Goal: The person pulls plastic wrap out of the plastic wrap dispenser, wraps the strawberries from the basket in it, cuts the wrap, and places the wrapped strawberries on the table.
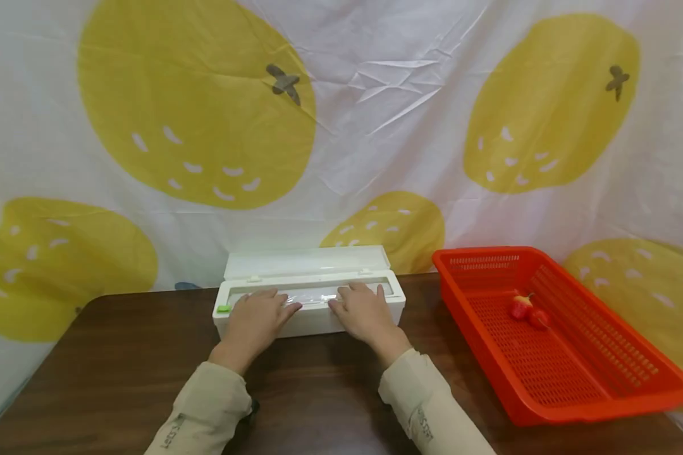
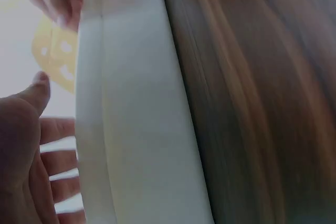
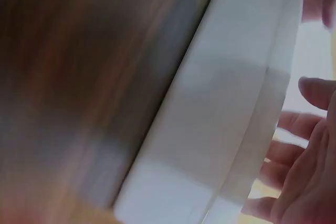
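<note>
A long white plastic-wrap dispenser [image 1: 310, 326] sits on the dark table with its lid [image 1: 307, 262] raised at the back. Clear film [image 1: 312, 299] shows inside the opening. Over the left part of the opening lies my left hand [image 1: 256, 323], beside a small green piece [image 1: 224, 309] on the rim. My right hand [image 1: 369, 313] reaches over the right part. Both wrist views show spread, mostly straight fingers beyond the dispenser's front wall [image 2: 139, 103]. Whether the fingertips touch the film is hidden.
To the right stands a red perforated basket [image 1: 484, 354] holding two small red fruits or peppers [image 1: 521, 307]. Behind the wooden table [image 1: 119, 373] hangs a white cloth [image 1: 375, 139] printed with yellow fruit, close to the raised lid.
</note>
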Action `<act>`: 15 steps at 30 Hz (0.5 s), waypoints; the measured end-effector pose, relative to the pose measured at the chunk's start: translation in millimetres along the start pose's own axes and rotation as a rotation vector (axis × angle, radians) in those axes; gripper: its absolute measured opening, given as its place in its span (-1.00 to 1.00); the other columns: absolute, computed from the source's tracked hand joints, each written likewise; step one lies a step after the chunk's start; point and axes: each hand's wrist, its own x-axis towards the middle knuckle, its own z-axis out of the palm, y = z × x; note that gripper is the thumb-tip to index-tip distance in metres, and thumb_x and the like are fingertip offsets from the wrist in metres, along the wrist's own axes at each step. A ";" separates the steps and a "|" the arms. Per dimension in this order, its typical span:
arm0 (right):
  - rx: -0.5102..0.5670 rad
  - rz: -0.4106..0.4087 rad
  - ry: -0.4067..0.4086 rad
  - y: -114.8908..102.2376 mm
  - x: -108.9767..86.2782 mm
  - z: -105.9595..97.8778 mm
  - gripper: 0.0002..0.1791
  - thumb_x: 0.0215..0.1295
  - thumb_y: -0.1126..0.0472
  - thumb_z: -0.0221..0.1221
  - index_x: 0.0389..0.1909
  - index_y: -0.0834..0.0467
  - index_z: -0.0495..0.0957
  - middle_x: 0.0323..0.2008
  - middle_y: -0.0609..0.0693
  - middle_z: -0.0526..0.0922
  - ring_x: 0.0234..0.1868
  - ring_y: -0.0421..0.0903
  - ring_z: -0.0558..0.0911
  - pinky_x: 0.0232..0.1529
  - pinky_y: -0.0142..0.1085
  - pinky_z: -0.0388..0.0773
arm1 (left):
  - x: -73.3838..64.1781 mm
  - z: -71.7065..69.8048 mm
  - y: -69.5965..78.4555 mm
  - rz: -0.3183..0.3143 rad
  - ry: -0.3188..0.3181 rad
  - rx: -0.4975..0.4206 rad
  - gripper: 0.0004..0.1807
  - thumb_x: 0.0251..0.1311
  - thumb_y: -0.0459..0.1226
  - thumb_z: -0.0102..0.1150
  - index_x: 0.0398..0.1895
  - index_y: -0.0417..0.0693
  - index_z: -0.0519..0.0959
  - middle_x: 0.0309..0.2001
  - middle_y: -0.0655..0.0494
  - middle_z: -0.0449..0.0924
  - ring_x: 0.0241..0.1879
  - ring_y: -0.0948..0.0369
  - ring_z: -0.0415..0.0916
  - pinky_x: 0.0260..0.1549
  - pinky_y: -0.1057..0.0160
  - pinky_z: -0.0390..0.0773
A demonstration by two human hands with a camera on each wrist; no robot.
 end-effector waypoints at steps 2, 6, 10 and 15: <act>0.002 -0.057 0.006 6.8 2.5 -1.5 -0.54 0.43 -0.06 -0.07 0.18 0.07 0.49 0.25 0.03 0.49 0.33 0.03 0.41 0.34 0.23 0.14 | -0.5 -0.2 -6.2 0.017 -0.019 -0.025 -0.51 0.39 0.04 -0.14 0.02 -0.13 0.59 0.09 -0.11 0.60 0.13 -0.05 0.52 0.10 -0.04 0.48; 0.013 -0.152 0.014 21.1 9.8 -6.3 -0.61 0.43 0.02 -0.05 0.16 0.04 0.53 0.19 -0.03 0.56 0.24 0.02 0.52 0.26 0.03 0.36 | 4.3 -1.4 -15.5 0.035 -0.082 -0.069 -0.55 0.42 -0.03 -0.16 0.12 -0.10 0.54 0.16 -0.10 0.55 0.16 -0.05 0.50 0.11 -0.04 0.48; 0.000 -0.224 0.001 30.4 18.4 -10.0 -0.63 0.43 0.05 -0.04 0.16 -0.01 0.53 0.15 -0.05 0.60 0.20 -0.01 0.55 0.18 -0.08 0.45 | 10.6 -4.2 -23.4 0.036 -0.148 -0.099 -0.58 0.41 -0.11 -0.11 0.20 -0.09 0.48 0.20 -0.09 0.51 0.20 -0.05 0.46 0.13 -0.06 0.45; 0.022 -0.257 -0.024 36.0 24.1 -11.1 -0.64 0.40 0.16 0.01 0.17 0.01 0.52 0.10 0.02 0.62 0.15 0.02 0.59 0.17 -0.07 0.46 | 19.4 -7.3 -29.8 -0.081 -0.249 -0.252 -0.61 0.40 -0.20 -0.09 0.23 -0.01 0.47 0.24 -0.11 0.47 0.17 -0.08 0.47 0.01 -0.07 0.51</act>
